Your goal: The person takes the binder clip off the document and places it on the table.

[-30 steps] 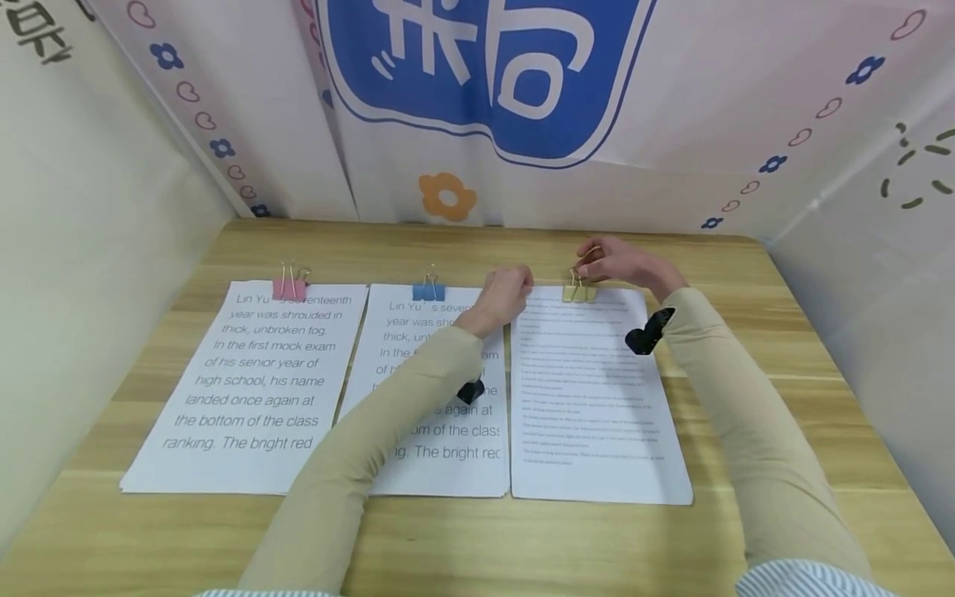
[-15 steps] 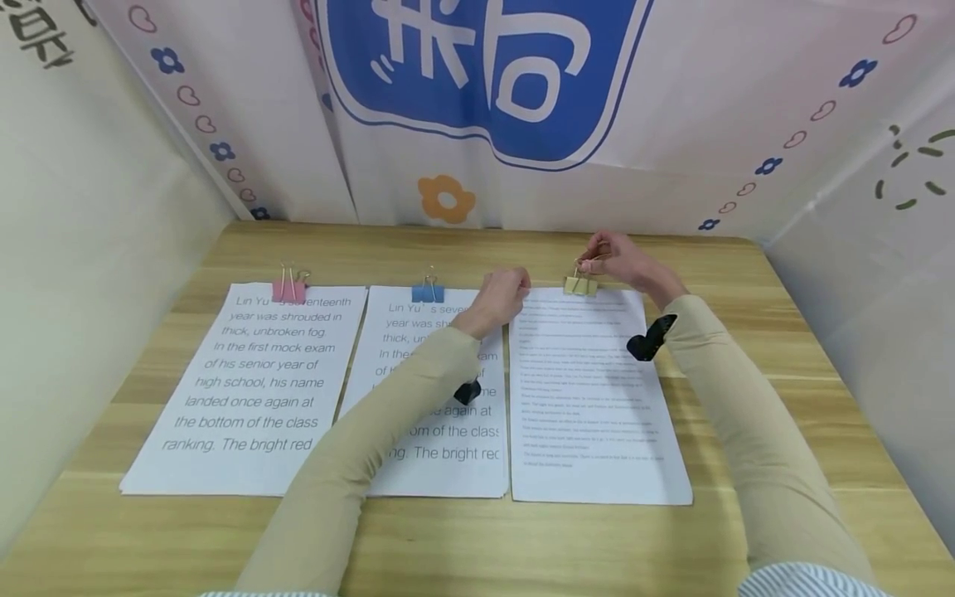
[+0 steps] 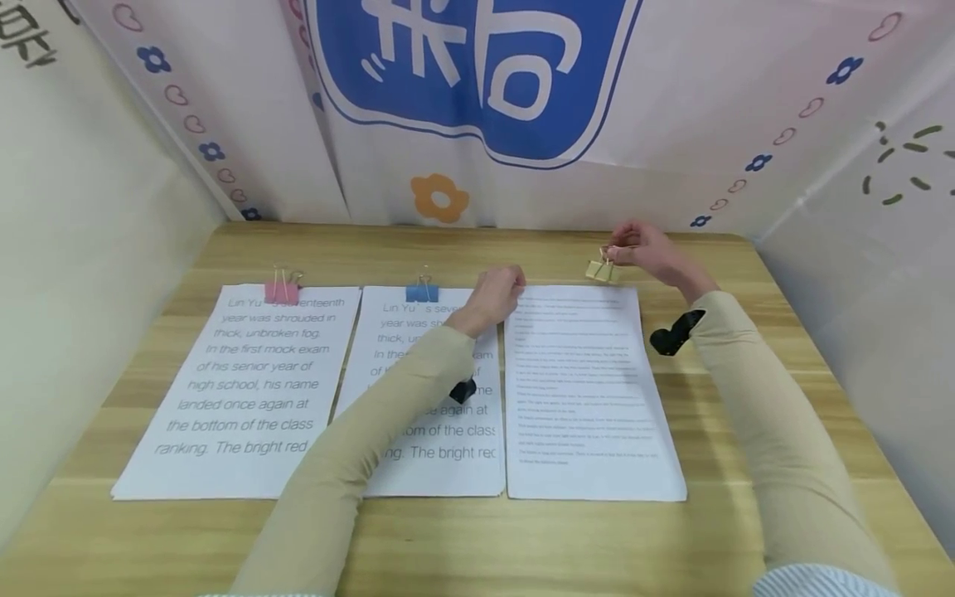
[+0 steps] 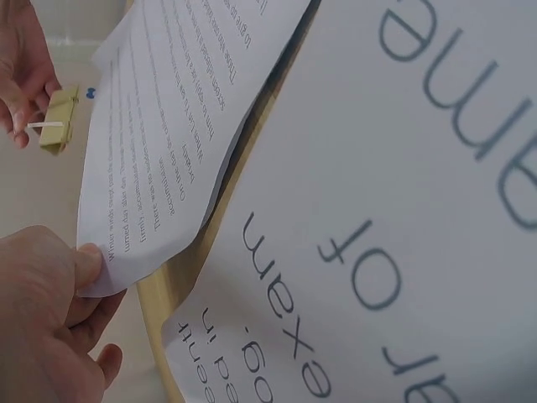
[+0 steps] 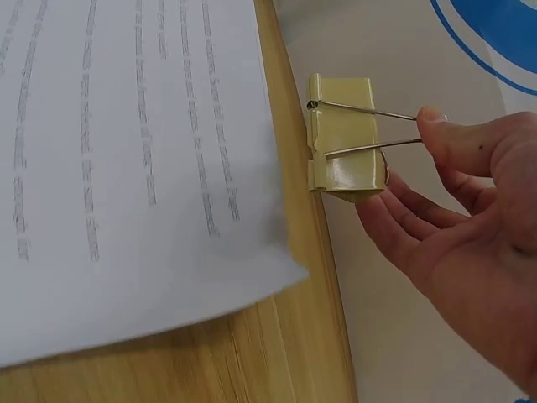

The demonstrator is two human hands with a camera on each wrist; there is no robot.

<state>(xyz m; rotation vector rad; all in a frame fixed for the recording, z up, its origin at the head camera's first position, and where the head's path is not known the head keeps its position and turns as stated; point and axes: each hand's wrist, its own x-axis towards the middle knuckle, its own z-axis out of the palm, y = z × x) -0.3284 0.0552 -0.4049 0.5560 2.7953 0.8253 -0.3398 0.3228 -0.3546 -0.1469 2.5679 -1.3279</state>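
Note:
My right hand [image 3: 651,253] pinches a yellow binder clip [image 3: 600,271] by its wire handles, just beyond the top edge of the right-hand paper stack [image 3: 589,398]. In the right wrist view the binder clip [image 5: 348,134] is apart from the sheets, thumb on one handle and fingers behind the other. With thumb and fingers my left hand [image 3: 492,298] pinches the top left corner of that small-print stack. The left wrist view shows this corner of the paper [image 4: 126,269] lifted, thumb on the printed side.
Two large-print paper stacks lie to the left, one with a pink binder clip [image 3: 281,292], the other with a blue binder clip [image 3: 422,293] at its top edge. The wooden table [image 3: 567,547] ends at a printed cloth backdrop [image 3: 656,108].
The yellow binder clip has come off the top of the right-hand stack, moving up and to the right with my right hand. My left hand keeps its pinch on the corner.

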